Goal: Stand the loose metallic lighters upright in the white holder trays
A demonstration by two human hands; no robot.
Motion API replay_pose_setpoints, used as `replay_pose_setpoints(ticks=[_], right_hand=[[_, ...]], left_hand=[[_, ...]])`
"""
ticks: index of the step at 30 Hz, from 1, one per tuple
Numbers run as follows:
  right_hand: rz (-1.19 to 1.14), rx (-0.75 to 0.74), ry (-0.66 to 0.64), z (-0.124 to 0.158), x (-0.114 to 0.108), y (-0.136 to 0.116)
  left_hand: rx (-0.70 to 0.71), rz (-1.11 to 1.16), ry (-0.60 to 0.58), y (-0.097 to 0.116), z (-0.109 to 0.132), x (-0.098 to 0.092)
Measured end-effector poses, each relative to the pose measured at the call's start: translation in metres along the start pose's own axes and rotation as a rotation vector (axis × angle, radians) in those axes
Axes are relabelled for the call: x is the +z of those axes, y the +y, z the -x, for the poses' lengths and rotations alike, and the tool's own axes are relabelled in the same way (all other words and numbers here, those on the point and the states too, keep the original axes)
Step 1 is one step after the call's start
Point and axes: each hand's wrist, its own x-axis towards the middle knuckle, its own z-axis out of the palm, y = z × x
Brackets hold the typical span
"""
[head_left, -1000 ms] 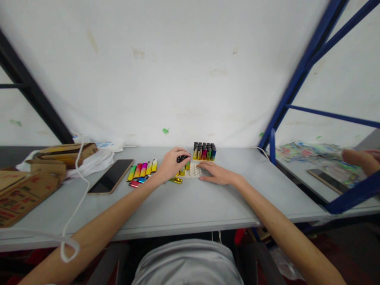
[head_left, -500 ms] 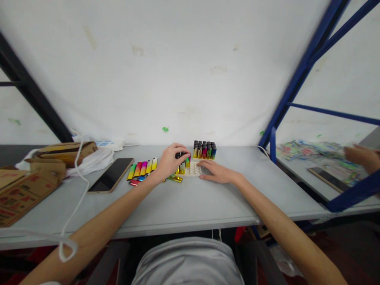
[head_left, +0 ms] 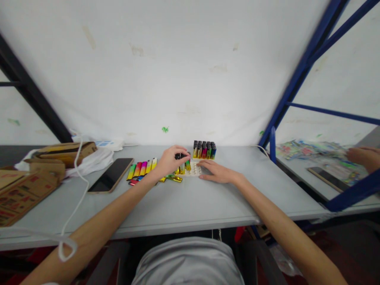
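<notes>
My left hand [head_left: 171, 160] is closed, its fingertips pinching the top of a green and yellow lighter [head_left: 188, 165] held upright over a white tray [head_left: 194, 169] with rows of round holes. Several black-topped lighters [head_left: 181, 168] stand at the tray's left side, partly covered by that hand. At the tray's right edge lies my right hand [head_left: 218, 172], its fingers stretched out and touching the rim. More shiny coloured lighters [head_left: 143, 168] lie in a row to the left. A gold one [head_left: 174, 178] lies in front of the tray.
Behind the tray stands a block of upright lighters [head_left: 204, 150]. A phone [head_left: 111, 175], a white cable [head_left: 77, 166] and opened cardboard boxes [head_left: 29, 190] are on the left. Beyond the blue frame [head_left: 292, 97] on the right, another person's hand [head_left: 362, 156] is near a second phone [head_left: 328, 179].
The lighter in my left hand has shifted slightly down and turned, showing more green and yellow than magenta. My right hand stays in place. The other person's hand has moved slightly.
</notes>
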Motion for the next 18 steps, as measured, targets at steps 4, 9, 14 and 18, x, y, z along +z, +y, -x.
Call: replay_pose_setpoints(ticks=[4,9,14,18], right_hand=[[-0.010,-0.011,0.021,0.0000,0.0010,0.0015],[-0.002,-0.022,0.026,-0.0001,0.0015,0.0022],[-0.012,-0.024,0.035,0.0002,0.0012,0.0013],[-0.006,-0.014,0.032,0.0007,0.0004,0.0007]], left_hand=[[0.014,-0.113,-0.019,0.0012,0.0002,0.0009],[0.043,-0.192,-0.062,-0.0014,-0.0002,0.0027],[0.032,-0.207,-0.093,-0.0061,-0.0010,0.0036],[0.039,-0.252,-0.102,-0.0058,0.0022,0.0071]])
